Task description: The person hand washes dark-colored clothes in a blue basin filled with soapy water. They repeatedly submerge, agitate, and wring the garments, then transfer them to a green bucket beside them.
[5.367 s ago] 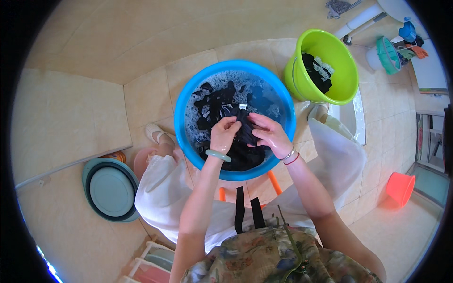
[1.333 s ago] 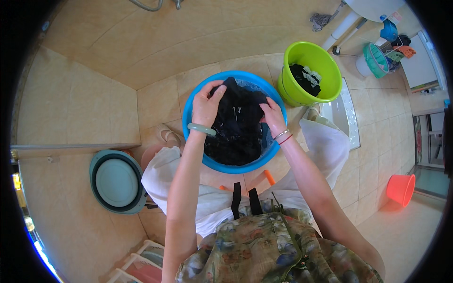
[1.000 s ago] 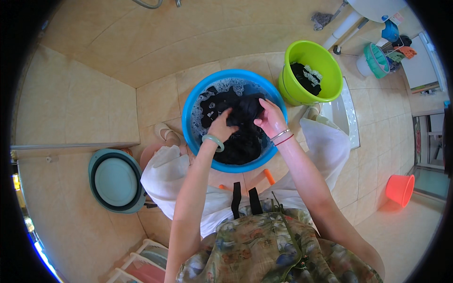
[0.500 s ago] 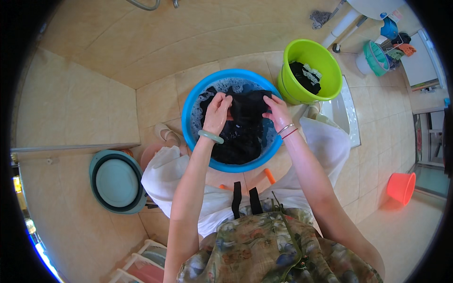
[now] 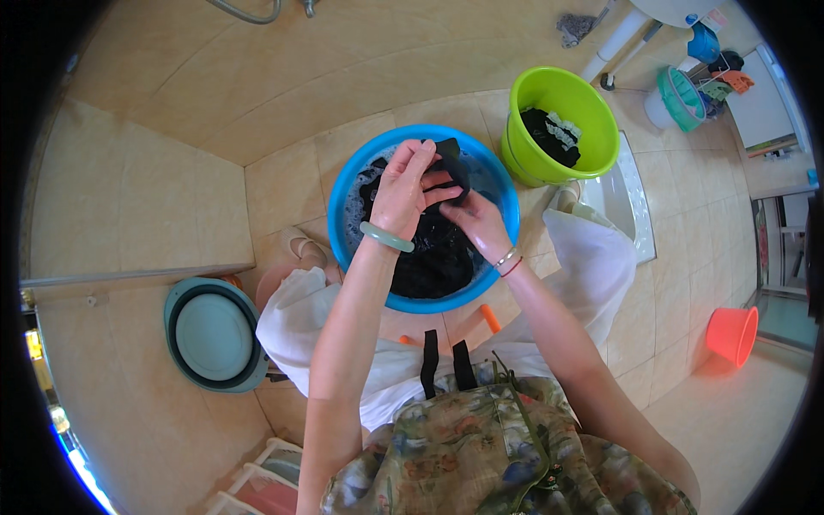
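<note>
A blue round basin (image 5: 337, 215) holds sudsy water (image 5: 354, 204) and a heap of wet black clothing (image 5: 433, 268). Over it, a piece of black cloth (image 5: 452, 161) is raised between my two hands. My left hand (image 5: 402, 193), with a pale green bangle at the wrist, pinches the cloth's upper part between thumb and forefinger; its other fingers are spread behind it. Lower down, my right hand (image 5: 482, 225) has its fingers closed on the cloth's lower end, close to my left fingertips. Whether this cloth joins the heap below is hidden.
A lime-green bucket (image 5: 611, 129) with dark and patterned cloth inside stands right of the basin, by a white ceramic floor fixture (image 5: 639, 202). At the left lies a grey-green collapsible basin (image 5: 215, 335). A coral bucket (image 5: 731, 336) is far right. White-trousered legs flank the blue basin.
My left hand has turned and lifted the cloth's edge upward. My right hand has moved left and down, closer to the left, and the cloth, stretched wide before, is now bunched upright between them.
</note>
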`<act>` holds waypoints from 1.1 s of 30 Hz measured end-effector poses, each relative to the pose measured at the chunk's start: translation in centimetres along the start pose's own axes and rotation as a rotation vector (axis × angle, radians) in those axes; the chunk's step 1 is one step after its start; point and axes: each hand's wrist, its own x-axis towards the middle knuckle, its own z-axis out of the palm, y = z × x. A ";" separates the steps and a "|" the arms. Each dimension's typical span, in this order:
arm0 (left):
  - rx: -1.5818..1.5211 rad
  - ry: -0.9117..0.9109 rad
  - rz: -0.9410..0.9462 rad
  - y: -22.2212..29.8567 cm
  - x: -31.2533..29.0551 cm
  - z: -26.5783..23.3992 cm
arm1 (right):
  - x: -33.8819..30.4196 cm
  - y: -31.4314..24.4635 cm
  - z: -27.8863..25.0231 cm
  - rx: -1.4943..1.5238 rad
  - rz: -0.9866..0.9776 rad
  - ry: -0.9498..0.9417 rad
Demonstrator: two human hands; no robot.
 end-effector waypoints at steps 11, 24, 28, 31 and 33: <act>0.152 0.175 0.056 -3.1 1.1 -6.3 | 0.5 -5.8 -1.9 0.890 0.150 0.058; 1.074 -0.131 0.018 -10.8 -0.6 -9.1 | 1.8 -5.8 -3.0 0.889 0.130 0.107; 0.636 -0.011 0.004 -8.4 -0.5 -8.2 | 2.5 -3.6 -4.1 0.649 0.193 0.170; 0.416 0.067 0.010 -5.3 -0.2 -4.6 | 2.7 -0.7 -4.6 0.115 0.296 0.070; 0.202 0.052 0.025 -2.9 -0.4 -2.8 | 2.6 0.5 -4.1 -0.090 0.251 0.033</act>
